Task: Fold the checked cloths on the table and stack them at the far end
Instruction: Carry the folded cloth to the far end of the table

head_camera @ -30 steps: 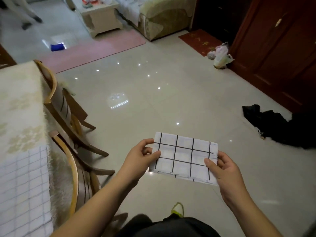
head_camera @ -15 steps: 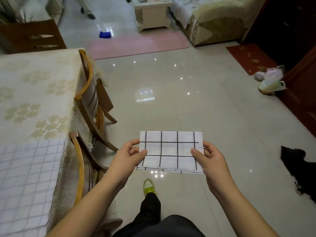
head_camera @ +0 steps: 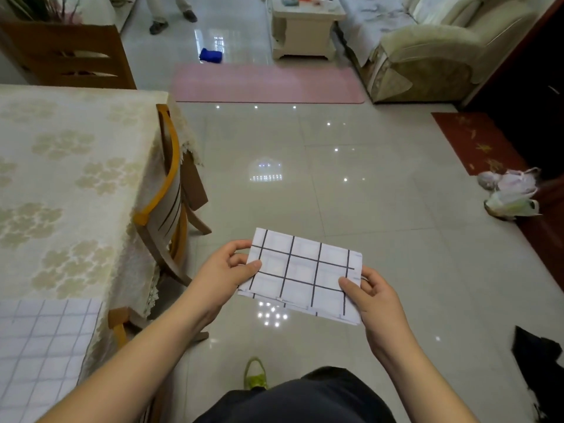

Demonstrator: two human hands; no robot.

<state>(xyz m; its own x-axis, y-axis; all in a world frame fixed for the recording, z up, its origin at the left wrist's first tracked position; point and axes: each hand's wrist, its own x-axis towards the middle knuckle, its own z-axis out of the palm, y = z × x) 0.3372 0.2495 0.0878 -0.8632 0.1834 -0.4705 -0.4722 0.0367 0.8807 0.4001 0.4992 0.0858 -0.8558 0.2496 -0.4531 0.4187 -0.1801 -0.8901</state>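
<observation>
A small folded white cloth with black checks (head_camera: 300,274) hangs in the air over the tiled floor, in front of me. My left hand (head_camera: 227,268) pinches its left edge and my right hand (head_camera: 370,296) pinches its lower right corner. Another checked cloth (head_camera: 42,343), paler, lies flat on the near corner of the table (head_camera: 70,184) at my left. The table carries a cream flowered tablecloth.
Two wooden chairs (head_camera: 166,206) stand tucked against the table's right side, a third at its far end. A sofa (head_camera: 427,47), a coffee table and a pink mat lie ahead. Plastic bags (head_camera: 509,196) and a dark garment (head_camera: 540,358) rest on the floor at right. Someone's legs (head_camera: 169,13) show far back.
My view has swung left, bringing more of the table into sight. Both hands still hold the folded cloth, which has tilted slightly with its right end lower.
</observation>
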